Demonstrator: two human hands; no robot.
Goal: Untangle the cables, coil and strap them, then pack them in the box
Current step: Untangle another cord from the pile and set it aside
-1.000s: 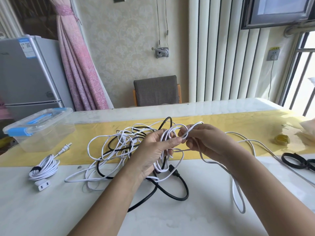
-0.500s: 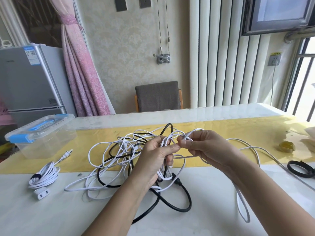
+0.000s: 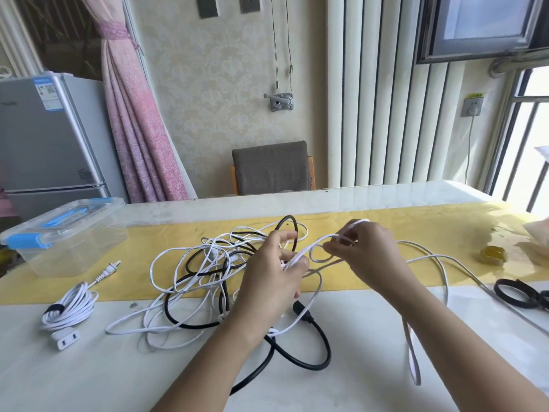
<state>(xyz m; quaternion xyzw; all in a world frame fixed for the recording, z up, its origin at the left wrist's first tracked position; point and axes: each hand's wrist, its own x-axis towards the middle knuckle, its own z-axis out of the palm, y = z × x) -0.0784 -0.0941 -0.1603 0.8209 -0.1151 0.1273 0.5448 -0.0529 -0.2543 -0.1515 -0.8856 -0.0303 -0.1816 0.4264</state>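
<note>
Meanwhile, black cable (image 3: 315, 364) weaves through white tangle (image 3: 190, 288); box (image 3: 68, 245) stands left.

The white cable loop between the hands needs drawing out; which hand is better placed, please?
Right. The right hand pinches the thin white cable loop, its slack trailing rightward; the left hand holds the tangled cables.

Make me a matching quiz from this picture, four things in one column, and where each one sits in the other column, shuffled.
Things
1. clear box
2. strapped white coil
3. black strap loop
4. tangled cables

Places
A. in the middle, pinched by the left hand and the right hand
B. far right
C. back left, lid on
D. front left, beside its own plug

Pairs: 1-C, 2-D, 3-B, 4-A
</note>
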